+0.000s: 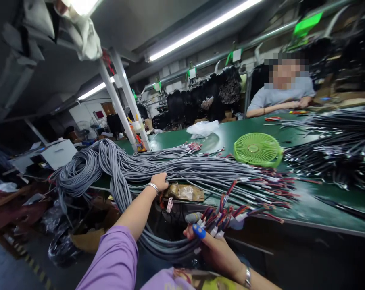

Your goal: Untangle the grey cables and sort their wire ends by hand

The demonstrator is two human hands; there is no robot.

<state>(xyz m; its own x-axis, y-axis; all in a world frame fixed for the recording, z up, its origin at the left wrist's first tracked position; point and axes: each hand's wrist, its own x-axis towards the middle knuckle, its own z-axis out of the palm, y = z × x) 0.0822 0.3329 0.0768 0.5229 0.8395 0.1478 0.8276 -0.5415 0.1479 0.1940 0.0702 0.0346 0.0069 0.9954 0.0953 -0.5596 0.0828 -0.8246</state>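
My right hand (pixel 214 247) is wrapped around a bundle of grey cables (pixel 167 246), close to their stripped ends. Red, dark and other coloured wires (pixel 227 213) with white tags fan out above the grip. A blue finger cot (pixel 199 231) covers one fingertip, and a grey one (pixel 193 218) shows beside it. The held bundle sags to the left in front of the table edge. My left hand (pixel 159 182) is closed at the near side of the grey cable pile (pixel 182 167) on the table. Its fingertips are turned away, so what they hold is hidden.
A green fan (pixel 257 148) lies beyond the cable ends on the green table (pixel 336 201). Black cables (pixel 345 149) are heaped at the right. Near the edge are a tape-wrapped block (pixel 185 192) and a pink clip (pixel 169 205). A co-worker (pixel 282 96) sits across.
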